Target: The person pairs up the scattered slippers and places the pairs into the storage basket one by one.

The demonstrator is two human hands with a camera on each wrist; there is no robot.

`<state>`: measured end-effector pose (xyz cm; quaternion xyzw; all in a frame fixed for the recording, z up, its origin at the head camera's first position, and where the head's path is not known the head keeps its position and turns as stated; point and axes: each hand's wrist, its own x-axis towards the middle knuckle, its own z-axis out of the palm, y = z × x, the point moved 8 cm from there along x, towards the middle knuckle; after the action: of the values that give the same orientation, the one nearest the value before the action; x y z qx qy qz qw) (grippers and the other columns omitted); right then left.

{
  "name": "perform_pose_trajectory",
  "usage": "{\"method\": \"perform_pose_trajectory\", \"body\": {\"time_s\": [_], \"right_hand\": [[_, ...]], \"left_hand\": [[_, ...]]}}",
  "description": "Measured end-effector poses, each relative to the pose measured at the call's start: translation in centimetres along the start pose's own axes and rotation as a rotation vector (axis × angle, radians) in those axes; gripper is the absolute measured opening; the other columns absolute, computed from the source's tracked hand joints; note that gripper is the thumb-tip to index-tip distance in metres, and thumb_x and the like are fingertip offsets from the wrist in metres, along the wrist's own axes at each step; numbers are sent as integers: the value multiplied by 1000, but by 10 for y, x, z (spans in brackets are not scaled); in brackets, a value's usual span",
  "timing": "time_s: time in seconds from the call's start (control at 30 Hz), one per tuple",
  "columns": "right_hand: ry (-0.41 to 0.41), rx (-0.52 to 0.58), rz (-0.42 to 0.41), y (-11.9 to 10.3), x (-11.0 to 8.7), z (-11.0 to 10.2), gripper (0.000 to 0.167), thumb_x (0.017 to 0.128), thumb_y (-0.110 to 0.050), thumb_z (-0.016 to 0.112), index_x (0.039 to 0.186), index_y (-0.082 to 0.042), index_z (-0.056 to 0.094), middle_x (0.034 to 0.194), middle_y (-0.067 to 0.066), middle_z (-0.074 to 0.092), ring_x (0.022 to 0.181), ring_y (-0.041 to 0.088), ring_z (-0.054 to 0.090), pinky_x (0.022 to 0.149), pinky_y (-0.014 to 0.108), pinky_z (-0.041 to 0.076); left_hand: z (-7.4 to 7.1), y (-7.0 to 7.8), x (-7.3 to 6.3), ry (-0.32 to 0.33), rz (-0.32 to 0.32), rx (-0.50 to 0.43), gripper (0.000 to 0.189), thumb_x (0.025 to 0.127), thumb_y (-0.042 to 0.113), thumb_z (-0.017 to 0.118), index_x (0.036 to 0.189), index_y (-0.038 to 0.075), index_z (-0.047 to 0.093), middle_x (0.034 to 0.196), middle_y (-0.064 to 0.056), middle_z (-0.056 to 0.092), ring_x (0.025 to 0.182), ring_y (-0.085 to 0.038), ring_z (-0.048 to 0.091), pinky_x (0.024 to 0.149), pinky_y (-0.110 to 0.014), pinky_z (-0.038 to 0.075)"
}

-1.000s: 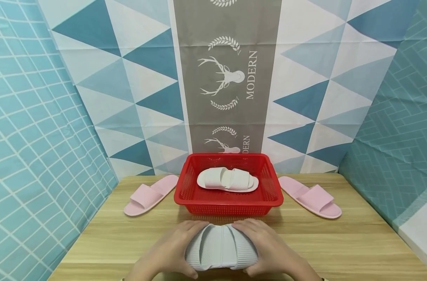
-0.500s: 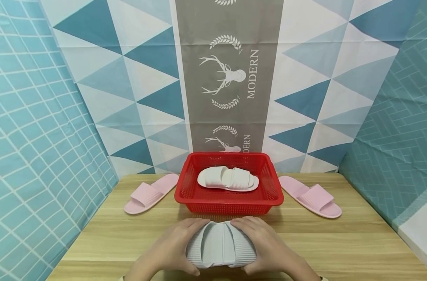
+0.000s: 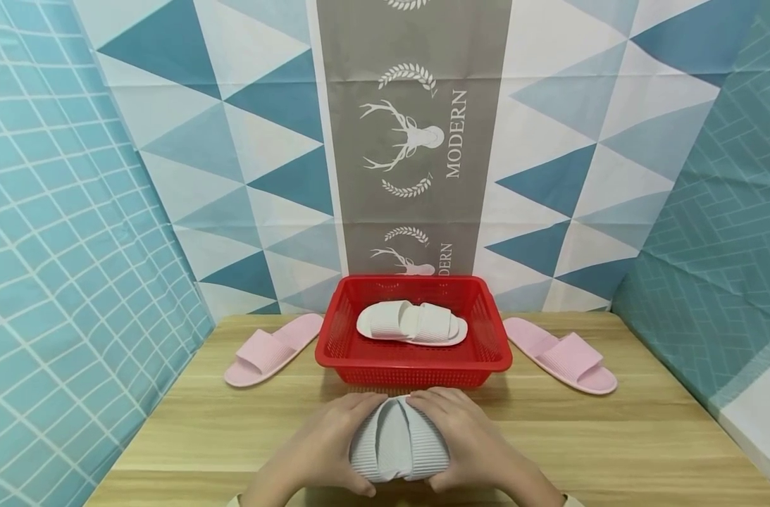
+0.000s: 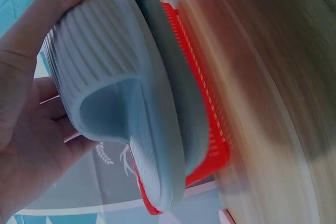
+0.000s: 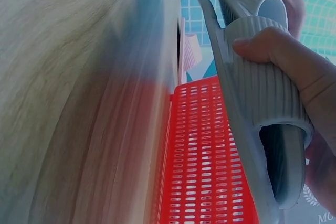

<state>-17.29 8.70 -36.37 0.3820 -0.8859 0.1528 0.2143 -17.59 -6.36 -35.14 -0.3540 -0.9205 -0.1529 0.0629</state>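
Note:
A pair of light grey slippers with ribbed straps is held just above the wooden table, in front of the red basket, their soles overlapping. My left hand (image 3: 327, 447) grips the left grey slipper (image 3: 365, 451) around its strap. Around the strap of the right grey slipper (image 3: 430, 451), my right hand (image 3: 470, 447) has its thumb and fingers curled. The right wrist view shows the end of one sole (image 5: 290, 166) sticking out through the strap opening of the right slipper. Part of each slipper is hidden by the hands.
Behind the hands stands a red perforated basket (image 3: 416, 367) holding white slippers (image 3: 387, 320), overlapped the same way. One pink slipper (image 3: 261, 352) lies left of the basket, another pink slipper (image 3: 568, 359) right of it. Patterned cloth walls (image 3: 410, 141) enclose the wooden table (image 3: 220, 429).
My two hands have drawn closer together, and the grey slippers overlap more, with a narrower span between the straps. They have also risen slightly in the head view. Basket and pink slippers stay put.

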Motion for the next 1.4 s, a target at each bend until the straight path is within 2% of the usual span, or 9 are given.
{"method": "perform_pose_trajectory", "body": {"time_s": [0.23,0.43,0.67,0.73,0.97,1.1,1.2,1.3,1.4], "right_hand": [[7,7,21,3,-3,0,95,46,-49,88,130,-19,55,127,-11,60,117,9,55,99,36,49],[27,19,28,8,-4,-3,96,44,-48,89,130,-19,56,128,-10,60,118,10,55,99,37,50],[26,9,56,14,-8,-6,96,44,-47,89,130,-20,55,129,-11,60,118,10,55,99,38,51],[23,7,64,17,-10,-6,97,44,-47,89,131,-21,55,130,-12,60,119,10,55,99,38,51],[21,-8,84,22,-14,-9,97,44,-48,89,132,-21,54,131,-11,59,119,11,54,98,39,52],[7,5,106,23,-16,-11,98,45,-47,89,132,-22,53,132,-12,58,120,11,54,97,41,52],[4,12,116,24,-17,-13,98,45,-46,89,133,-23,53,132,-12,58,120,10,54,97,41,52],[11,2,108,23,-17,-13,98,45,-47,89,133,-23,53,133,-12,58,120,11,54,97,41,52],[13,-3,102,22,-17,-13,98,45,-47,89,133,-23,53,133,-12,58,121,11,54,97,41,52]], "left_hand": [[1,-1,-4,23,11,-16,104,52,47,91,140,13,45,136,2,56,121,-18,55,100,-38,51],[-2,-8,-8,23,-13,-122,103,59,55,85,145,24,38,142,7,50,127,-16,51,103,-41,49],[-5,-32,-21,67,-75,-231,90,65,64,77,142,33,41,139,9,52,123,-13,53,99,-37,52],[-6,-39,-25,83,-84,-252,86,68,63,75,140,32,43,138,8,54,123,-16,54,99,-39,51],[-6,-59,-32,95,-185,-333,56,85,54,63,135,34,49,137,7,56,125,-20,54,101,-39,50],[-4,-68,-35,136,-252,-366,46,90,45,62,130,24,55,130,5,61,117,-21,59,98,-37,51],[0,-74,-35,168,-301,-431,44,90,37,65,127,14,58,124,-1,64,109,-16,62,93,-33,54],[3,-76,-34,177,-318,-530,42,90,28,66,124,5,59,120,-9,66,105,-14,64,89,-26,55],[8,-78,-34,152,-358,-655,44,91,24,64,125,-2,57,119,-17,66,107,-17,64,85,-19,54]]}}
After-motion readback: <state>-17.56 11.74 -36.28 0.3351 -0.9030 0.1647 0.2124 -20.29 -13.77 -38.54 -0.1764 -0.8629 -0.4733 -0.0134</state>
